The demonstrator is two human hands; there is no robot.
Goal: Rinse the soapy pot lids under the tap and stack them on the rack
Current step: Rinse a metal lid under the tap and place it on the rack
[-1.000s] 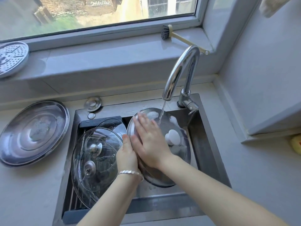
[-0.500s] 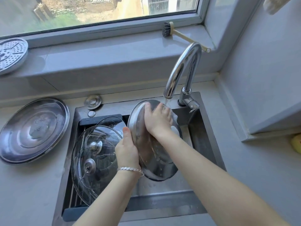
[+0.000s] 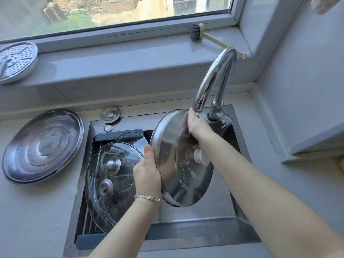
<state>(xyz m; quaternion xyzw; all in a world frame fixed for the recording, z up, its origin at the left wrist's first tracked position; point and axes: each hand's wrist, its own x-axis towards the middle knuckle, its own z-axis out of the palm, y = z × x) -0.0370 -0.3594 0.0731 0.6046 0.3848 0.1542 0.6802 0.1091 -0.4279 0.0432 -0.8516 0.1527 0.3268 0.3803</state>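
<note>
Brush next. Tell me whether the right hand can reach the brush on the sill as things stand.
Probably yes. The right hand is at the top edge of the steel lid under the tap; the brush lies uncovered on the sill beyond the arch. The left hand grips the lid.

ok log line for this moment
step: rinsing steel lid | left hand: holds its rim | right hand: on lid under tap | rack: glass lids
</note>
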